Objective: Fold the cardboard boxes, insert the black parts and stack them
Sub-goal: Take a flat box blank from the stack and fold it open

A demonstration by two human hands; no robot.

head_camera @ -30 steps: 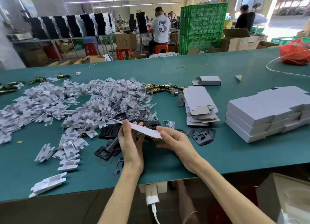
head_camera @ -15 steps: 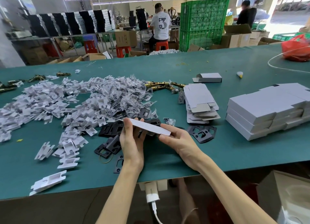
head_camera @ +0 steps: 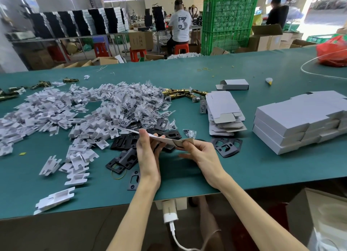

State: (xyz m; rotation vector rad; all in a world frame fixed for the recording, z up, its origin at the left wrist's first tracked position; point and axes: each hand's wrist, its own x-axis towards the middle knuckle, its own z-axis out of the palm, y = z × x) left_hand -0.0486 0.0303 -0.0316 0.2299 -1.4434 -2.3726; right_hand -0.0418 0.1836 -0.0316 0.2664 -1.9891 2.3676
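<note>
Now both my hands hold the flat cardboard box blank (head_camera: 170,140) above the green table (head_camera: 244,166), over the black strike plates (head_camera: 122,143): my left hand (head_camera: 148,153) grips its middle, and my right hand (head_camera: 201,155) pinches the brown flap at its right end. Its long axis runs from far left to near right, almost edge-on to me, so popping it open should mean squeezing across that line. The plates lie just beside my left hand.

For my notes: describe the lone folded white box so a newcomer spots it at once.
On the green table, find the pile of flat box blanks right of centre. Just beyond it, toward the far edge, a small white box lies alone. Unlike the blanks, it is folded up, its left end flap open.
</note>
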